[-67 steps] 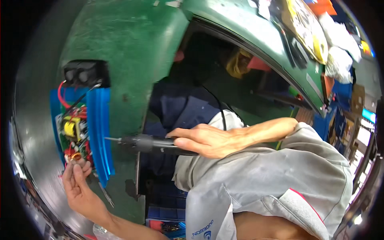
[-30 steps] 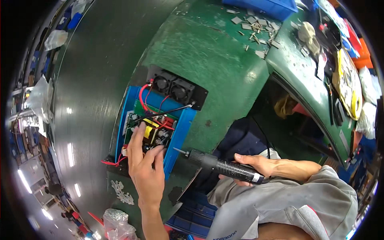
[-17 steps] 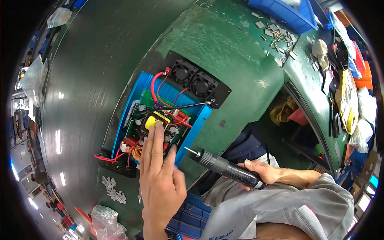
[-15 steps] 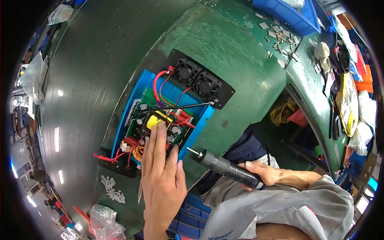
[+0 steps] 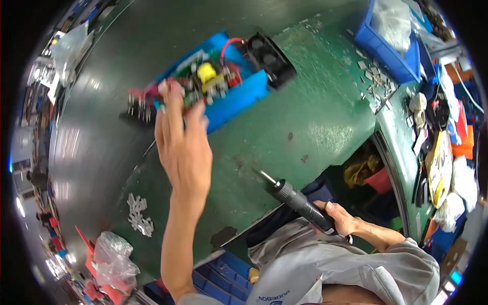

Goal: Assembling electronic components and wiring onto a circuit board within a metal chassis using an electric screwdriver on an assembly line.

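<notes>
My left hand (image 5: pixel 185 152) reaches far forward with its fingers stretched out and apart. Their tips touch the near left part of an open blue metal case (image 5: pixel 236 104), where motion blurs them. Inside the case sits a circuit board with a yellow-wrapped transformer (image 5: pixel 206 72). A black end panel with two fans (image 5: pixel 269 58) hangs at its far right end, joined by a red wire. Another dark end plate (image 5: pixel 137 117) with red wires is at the left end. Close to my body, my right hand (image 5: pixel 338 216) grips a black electric screwdriver (image 5: pixel 302 203), its bit pointing up and left.
Small pale clips (image 5: pixel 140 214) lie in a pile on the green bench (image 5: pixel 274 137). Loose pads and screws (image 5: pixel 378 84) are scattered by a blue bin (image 5: pixel 389 48). A clear plastic bag (image 5: pixel 114 262) is at lower left, and a blue divided tray (image 5: pixel 223 277) stands below the bench edge.
The blue case has moved away from me and turned, pushed along by my left hand. My right hand still holds the screwdriver, nearly in place. The whole view has shifted somewhat.
</notes>
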A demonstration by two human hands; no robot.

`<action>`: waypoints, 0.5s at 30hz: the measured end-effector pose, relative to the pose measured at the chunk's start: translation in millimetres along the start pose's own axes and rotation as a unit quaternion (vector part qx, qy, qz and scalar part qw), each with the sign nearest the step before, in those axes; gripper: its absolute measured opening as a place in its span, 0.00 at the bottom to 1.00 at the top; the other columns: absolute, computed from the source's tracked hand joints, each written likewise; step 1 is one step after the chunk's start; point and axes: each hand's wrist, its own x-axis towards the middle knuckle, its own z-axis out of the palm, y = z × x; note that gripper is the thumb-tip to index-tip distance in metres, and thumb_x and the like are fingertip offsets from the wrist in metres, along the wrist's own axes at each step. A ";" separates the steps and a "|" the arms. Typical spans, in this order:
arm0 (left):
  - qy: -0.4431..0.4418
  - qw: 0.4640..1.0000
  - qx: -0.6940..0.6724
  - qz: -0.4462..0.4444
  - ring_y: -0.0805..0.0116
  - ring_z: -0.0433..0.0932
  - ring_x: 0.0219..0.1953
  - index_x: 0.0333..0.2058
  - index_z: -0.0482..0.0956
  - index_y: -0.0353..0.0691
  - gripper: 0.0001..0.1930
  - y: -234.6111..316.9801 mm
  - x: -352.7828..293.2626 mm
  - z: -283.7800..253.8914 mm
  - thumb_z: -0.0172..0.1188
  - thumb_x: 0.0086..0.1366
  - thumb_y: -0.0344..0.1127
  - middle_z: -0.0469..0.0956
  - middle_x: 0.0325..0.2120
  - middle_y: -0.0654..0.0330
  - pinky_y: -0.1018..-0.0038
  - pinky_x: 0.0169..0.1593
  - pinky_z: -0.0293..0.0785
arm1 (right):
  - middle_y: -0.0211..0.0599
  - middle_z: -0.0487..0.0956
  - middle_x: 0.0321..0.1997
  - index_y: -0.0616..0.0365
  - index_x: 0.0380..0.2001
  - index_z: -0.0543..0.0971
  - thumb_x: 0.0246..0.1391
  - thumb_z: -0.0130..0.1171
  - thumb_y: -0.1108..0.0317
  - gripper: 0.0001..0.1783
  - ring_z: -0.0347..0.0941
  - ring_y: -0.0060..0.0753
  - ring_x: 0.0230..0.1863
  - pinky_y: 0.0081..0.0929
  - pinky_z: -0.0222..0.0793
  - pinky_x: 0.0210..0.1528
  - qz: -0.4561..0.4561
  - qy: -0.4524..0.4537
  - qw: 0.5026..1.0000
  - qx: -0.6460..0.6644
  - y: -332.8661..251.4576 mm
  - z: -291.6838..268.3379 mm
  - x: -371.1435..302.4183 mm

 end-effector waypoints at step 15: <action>0.106 0.942 -0.007 -0.319 0.54 0.79 0.52 0.43 0.84 0.42 0.10 -35.4 -203.5 -117.6 0.64 0.64 0.31 0.81 0.50 0.54 0.63 0.57 0.73 | 0.45 0.80 0.54 0.66 0.65 0.69 0.61 0.65 0.57 0.35 0.75 0.32 0.54 0.29 0.66 0.60 -0.127 0.327 0.785 -0.511 -117.9 -32.7 43.0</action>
